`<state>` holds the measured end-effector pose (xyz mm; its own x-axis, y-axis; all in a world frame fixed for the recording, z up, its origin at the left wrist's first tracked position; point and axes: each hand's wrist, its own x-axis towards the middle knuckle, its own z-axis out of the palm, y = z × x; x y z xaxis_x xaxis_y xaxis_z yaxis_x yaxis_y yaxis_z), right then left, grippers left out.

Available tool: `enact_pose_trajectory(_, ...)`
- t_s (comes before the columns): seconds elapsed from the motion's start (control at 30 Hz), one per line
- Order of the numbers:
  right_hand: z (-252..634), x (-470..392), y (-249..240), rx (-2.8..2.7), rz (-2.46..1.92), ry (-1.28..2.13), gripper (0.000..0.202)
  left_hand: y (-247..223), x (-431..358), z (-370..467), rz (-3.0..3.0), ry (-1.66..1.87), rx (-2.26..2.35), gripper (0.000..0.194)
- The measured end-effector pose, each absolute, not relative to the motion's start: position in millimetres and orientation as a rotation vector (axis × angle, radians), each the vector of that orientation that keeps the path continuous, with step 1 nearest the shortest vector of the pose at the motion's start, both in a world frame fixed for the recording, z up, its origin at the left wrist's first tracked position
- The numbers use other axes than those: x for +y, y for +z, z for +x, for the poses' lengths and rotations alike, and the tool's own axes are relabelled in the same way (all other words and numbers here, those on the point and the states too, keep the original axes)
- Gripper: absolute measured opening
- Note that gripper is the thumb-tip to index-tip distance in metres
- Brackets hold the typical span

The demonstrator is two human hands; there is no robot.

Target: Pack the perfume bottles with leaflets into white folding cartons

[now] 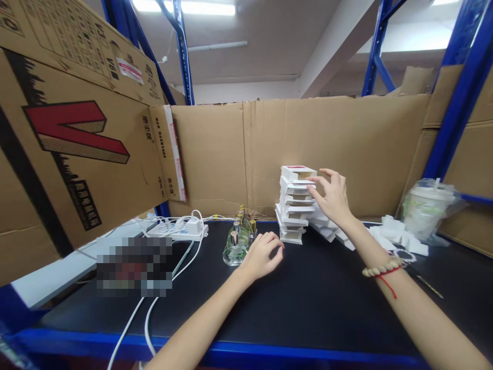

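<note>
Right hand [333, 195] is at the upper white box stack [296, 200]; grip cannot be determined. Left hand [263, 255], loosely curled, thumb apart, is beside glass bottles [234, 252].

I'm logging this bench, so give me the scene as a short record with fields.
Left hand: beside the glass bottles, fingers curled
Right hand: fingertips at the upper part of the carton stack; contact unclear
Right wrist: beaded bracelet
Cartons: small, white, in front of a cardboard panel
Bottle caps: gold and silver
Far right: lidded cup
Left side: white power strip
Surface: black tabletop
</note>
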<state>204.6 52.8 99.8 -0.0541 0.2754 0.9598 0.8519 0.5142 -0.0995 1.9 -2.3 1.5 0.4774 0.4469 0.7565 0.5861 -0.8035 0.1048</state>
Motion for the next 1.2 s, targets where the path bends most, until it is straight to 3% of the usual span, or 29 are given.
enact_pose_trajectory(0.27, 208.4, 63.5, 108.4, -1.539, -0.881, -0.457, 0.029, 7.3, -7.7, 5.7, -2.752, -1.519, -1.09, 0.017)
enact_pose_trajectory(0.47, 194.3, 44.9, 107.1, -1.379, -0.705, -0.611, 0.02, 6.2, -6.2, 9.0, -2.997, -1.75, -1.319, 0.027)
enact_pose_trajectory(0.57, 184.9, 27.8, 98.0, -1.35, -0.469, -0.765, 0.013, 7.0, -4.5, 11.9, -3.062, -2.139, -1.336, 0.044)
enact_pose_trajectory(0.7, 174.8, 6.6, 74.5, -1.713, -0.188, -0.87, 0.017, 14.3, -1.9, 11.4, -2.917, -2.793, -1.321, 0.072)
enact_pose_trajectory(0.83, 167.0, -3.0, 47.6, -1.967, -0.059, -0.932, 0.019, 21.8, 1.9, 4.9, -2.336, -3.354, -1.358, 0.065)
enact_pose_trajectory(1.0, 166.6, -4.0, 28.8, -2.052, -0.243, -0.881, 0.019, 19.8, 6.1, 0.5, -2.161, -3.336, -1.561, 0.048)
enact_pose_trajectory(1.2, 169.6, -2.9, 21.6, -1.968, -0.646, -0.565, 0.02, 13.2, 3.6, 3.9, -2.308, -3.013, -1.655, 0.047)
